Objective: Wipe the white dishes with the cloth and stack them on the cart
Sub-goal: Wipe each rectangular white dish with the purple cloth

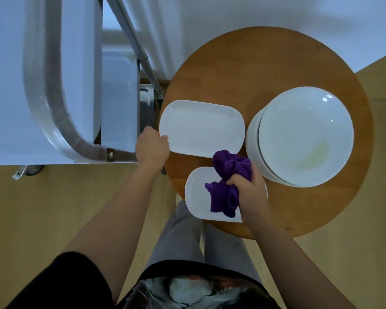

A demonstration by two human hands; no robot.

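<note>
Two platters: far platter at left hand's fingertips, near platter under right hand
Axis: far platter's long side runs left-right, away from left hand
Left hand: grips its near-left corner, nearer the cart
Right hand: bunches purple cloth over near platter
Plate stack: just beyond right hand
</note>
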